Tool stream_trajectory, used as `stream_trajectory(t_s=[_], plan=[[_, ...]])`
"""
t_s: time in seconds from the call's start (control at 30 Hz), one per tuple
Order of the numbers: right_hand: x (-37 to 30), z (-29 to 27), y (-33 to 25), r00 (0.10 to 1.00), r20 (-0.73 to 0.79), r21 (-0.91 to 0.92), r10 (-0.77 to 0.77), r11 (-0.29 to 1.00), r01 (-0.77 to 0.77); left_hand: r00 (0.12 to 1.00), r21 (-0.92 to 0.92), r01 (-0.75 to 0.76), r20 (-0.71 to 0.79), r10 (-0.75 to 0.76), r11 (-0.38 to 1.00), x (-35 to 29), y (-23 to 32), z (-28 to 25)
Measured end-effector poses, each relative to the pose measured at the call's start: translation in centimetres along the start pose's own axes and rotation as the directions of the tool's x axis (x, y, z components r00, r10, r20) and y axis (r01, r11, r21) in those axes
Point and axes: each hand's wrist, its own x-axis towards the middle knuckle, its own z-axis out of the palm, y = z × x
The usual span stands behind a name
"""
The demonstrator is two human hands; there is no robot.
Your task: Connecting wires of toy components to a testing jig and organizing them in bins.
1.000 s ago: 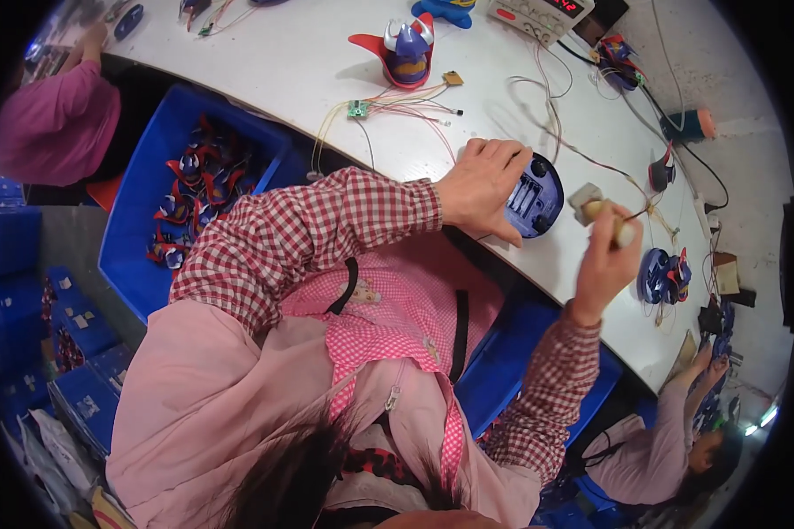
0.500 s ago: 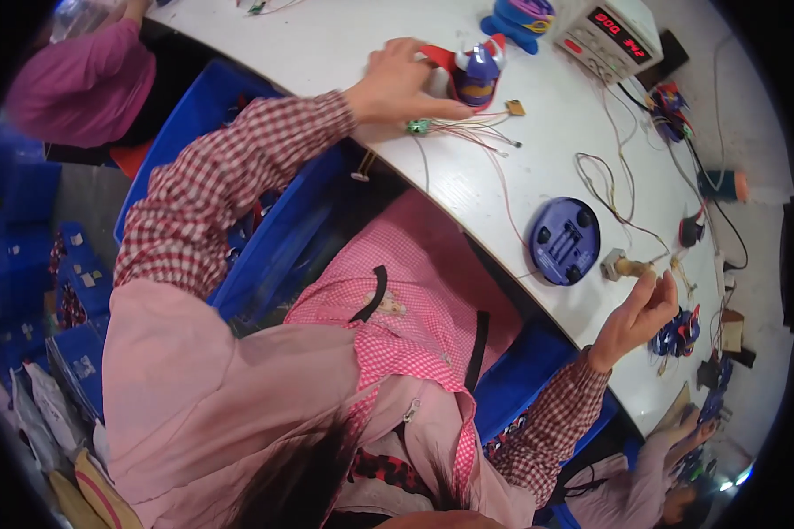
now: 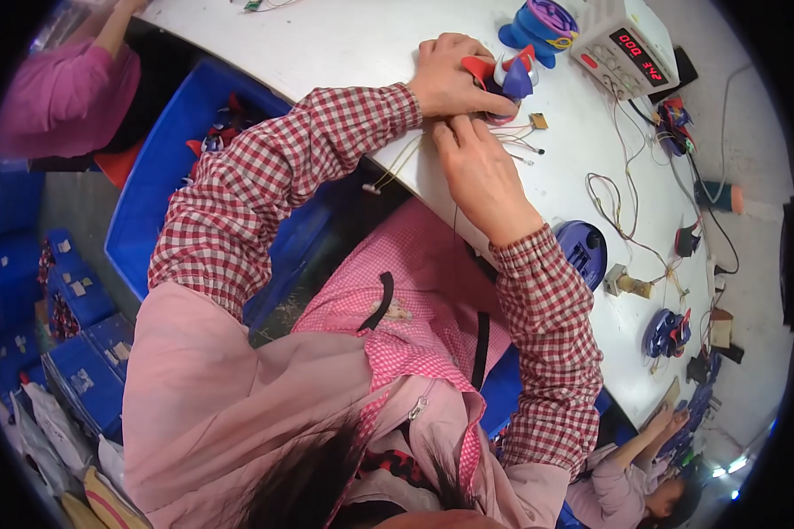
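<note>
My left hand rests on the white table, thumb and fingers closed about a small purple and red toy figure with white horn-like tips. Beside it, my right hand has its fingertips pinched together just below my left thumb; what they hold is hidden. From under the hands thin wires fan out to the right, near a small tan square piece. A round purple base lies partly behind my right sleeve.
Behind the figure stand a blue toy and a white power supply with a red display. A loose cable, a metal block and another purple toy part lie rightward. Blue bins flank me; co-workers sit at both sides.
My right hand has come from the right, near the metal block, over to my left hand. The small green circuit board by the wires is now covered.
</note>
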Motion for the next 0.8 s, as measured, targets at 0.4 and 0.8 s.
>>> stream_trajectory(t_s=[0.4,0.8], plan=[[-4.9,-9.0,2.2,0.940,-0.290,0.377,0.177,0.924,-0.058,0.949,-0.915,0.280,0.310,0.062,0.292,1.6,6.7,-2.8],[-13.4,-10.3,8.4,0.490,0.167,0.797,0.856,0.175,-0.578,0.852,-0.883,0.357,0.442,0.281,0.305,-1.0,12.7,-2.9]])
